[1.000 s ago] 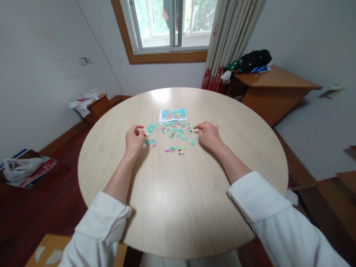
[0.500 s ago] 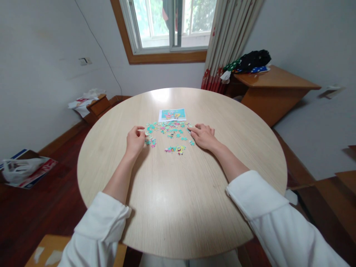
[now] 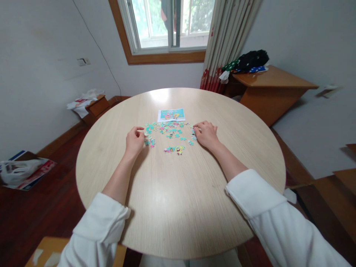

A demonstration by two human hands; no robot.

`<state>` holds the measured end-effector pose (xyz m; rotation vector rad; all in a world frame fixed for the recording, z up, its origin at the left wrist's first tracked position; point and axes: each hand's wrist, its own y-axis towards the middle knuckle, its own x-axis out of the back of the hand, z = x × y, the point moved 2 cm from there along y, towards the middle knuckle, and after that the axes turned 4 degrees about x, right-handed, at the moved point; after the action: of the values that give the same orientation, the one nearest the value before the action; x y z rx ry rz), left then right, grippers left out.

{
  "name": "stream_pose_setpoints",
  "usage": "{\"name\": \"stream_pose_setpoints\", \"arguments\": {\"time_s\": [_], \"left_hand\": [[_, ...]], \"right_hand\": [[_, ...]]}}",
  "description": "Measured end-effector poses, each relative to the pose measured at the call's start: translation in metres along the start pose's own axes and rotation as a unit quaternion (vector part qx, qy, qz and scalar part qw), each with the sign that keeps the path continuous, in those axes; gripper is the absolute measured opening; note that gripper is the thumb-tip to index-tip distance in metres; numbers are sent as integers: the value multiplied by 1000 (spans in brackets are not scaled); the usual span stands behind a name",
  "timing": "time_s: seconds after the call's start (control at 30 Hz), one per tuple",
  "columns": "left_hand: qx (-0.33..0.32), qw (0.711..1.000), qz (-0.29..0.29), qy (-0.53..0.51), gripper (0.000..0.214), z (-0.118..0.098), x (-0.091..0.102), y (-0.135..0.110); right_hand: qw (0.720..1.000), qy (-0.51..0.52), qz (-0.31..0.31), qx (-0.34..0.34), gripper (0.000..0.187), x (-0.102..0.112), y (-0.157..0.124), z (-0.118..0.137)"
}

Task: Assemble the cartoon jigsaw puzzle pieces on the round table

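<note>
"What lies nearest on the round table [image 3: 167,207]?"
"A small puzzle section [image 3: 174,149], apparently joined."
"And the hands?"
"The left hand [image 3: 135,141] curls beside the left edge of the loose pieces [image 3: 167,126]; the right hand [image 3: 206,135] bends its fingers at their right edge. Whether either grips a piece, one cannot tell."
"Farther off?"
"A picture sheet [image 3: 171,115] just beyond the pieces, then the window [image 3: 155,24]."

PLACE: looks like a room in a home | SIGNS: wood-framed window [image 3: 151,22]; long patterned curtain [image 3: 221,40]; dark red wooden floor [image 3: 62,178]; round table [image 3: 167,207]; wooden desk [image 3: 278,78] bearing heaped cloth [image 3: 251,61]; plain pale walls [image 3: 36,55]
</note>
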<state>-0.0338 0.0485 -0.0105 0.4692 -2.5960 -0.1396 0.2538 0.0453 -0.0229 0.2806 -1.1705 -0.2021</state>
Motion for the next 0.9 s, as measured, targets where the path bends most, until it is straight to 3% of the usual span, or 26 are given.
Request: {"name": "stream_pose_setpoints", "arguments": {"time_s": [0.13, 0.37, 0.67, 0.9], "left_hand": [[7, 1000, 3, -2, 17, -2, -1, -2], [-5, 1000, -3, 13, 18, -2, -2, -3], [-5, 1000, -4, 12, 19, 1, -3, -2], [-39, 998, -14, 55, 21, -1, -7, -6]], "right_hand": [[1000, -4, -9, 12, 43, -5, 4, 3], [997, -45, 33, 44, 48, -16, 9, 2], [1000, -13, -24, 4, 45, -11, 13, 1], [992, -58, 1, 112, 45, -13, 11, 35]]}}
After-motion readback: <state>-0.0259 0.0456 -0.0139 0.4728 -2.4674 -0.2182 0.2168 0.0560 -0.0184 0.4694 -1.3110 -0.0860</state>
